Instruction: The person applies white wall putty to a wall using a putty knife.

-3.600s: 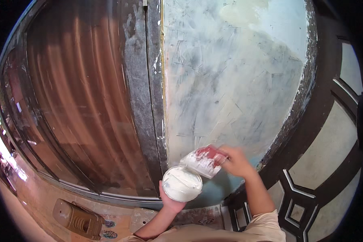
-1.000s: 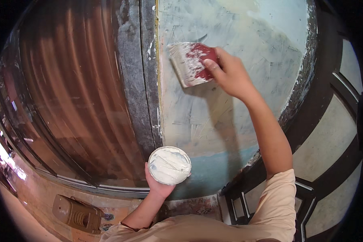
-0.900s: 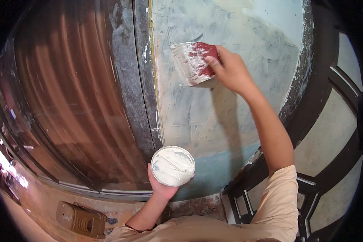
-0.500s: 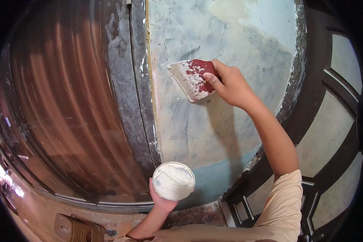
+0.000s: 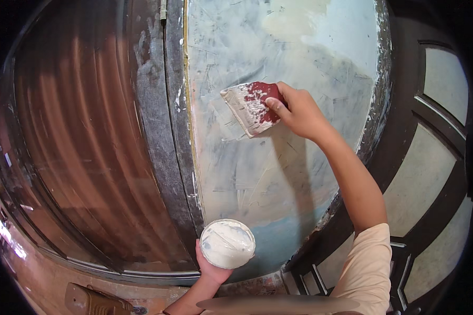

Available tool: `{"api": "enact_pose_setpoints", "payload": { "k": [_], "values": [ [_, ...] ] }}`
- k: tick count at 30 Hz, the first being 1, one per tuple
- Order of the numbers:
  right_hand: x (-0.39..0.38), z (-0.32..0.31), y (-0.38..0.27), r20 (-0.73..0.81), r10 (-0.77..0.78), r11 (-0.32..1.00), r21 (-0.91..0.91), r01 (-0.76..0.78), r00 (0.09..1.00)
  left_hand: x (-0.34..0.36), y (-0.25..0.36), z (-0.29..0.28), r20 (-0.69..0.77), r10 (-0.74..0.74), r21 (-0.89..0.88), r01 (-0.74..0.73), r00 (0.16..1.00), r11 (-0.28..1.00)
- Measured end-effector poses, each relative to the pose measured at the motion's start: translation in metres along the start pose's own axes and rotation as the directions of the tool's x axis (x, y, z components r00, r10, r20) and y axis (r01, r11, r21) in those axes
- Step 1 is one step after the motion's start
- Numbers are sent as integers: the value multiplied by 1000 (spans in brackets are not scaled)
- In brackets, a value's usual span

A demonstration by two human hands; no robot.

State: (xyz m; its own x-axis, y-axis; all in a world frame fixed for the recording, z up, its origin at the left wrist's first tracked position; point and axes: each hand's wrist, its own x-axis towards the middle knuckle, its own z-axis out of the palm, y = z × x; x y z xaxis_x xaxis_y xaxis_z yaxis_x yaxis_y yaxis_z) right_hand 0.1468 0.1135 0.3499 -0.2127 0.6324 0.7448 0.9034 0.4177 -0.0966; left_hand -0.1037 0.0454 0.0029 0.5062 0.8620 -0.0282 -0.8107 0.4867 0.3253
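My right hand grips a wide red putty knife, thumb on its near face. White filler is smeared over the knife's lower part and along its edge, which points left against or just off the patchy wall; contact I cannot tell. Below, my left hand cups a round tub of white filler from underneath and the left side. The filler's surface is smooth with a ridge across it, and the tub's top faces me. Most fingers of that hand are hidden behind the tub.
Left of the wall stands a dark wooden frame with a brown curtain behind glass. A dark door with pale panels is at the right. A brown ridged object sits low on the left.
My view has shifted slightly. The putty knife appears a little lower on the wall, still in my right hand, and the tub sits slightly lower in view.
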Motion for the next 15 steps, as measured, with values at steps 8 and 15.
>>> {"api": "enact_pose_setpoints", "payload": {
  "k": [8,15],
  "values": [
    [-23,-76,62,-253,209,884,462,-72,944,1,-3,-4,96,74,-108,-63,993,992],
    [-10,-55,32,-166,3,977,210,33,986,15,-13,13,176,66,-93,-50,982,994]
  ]
}}
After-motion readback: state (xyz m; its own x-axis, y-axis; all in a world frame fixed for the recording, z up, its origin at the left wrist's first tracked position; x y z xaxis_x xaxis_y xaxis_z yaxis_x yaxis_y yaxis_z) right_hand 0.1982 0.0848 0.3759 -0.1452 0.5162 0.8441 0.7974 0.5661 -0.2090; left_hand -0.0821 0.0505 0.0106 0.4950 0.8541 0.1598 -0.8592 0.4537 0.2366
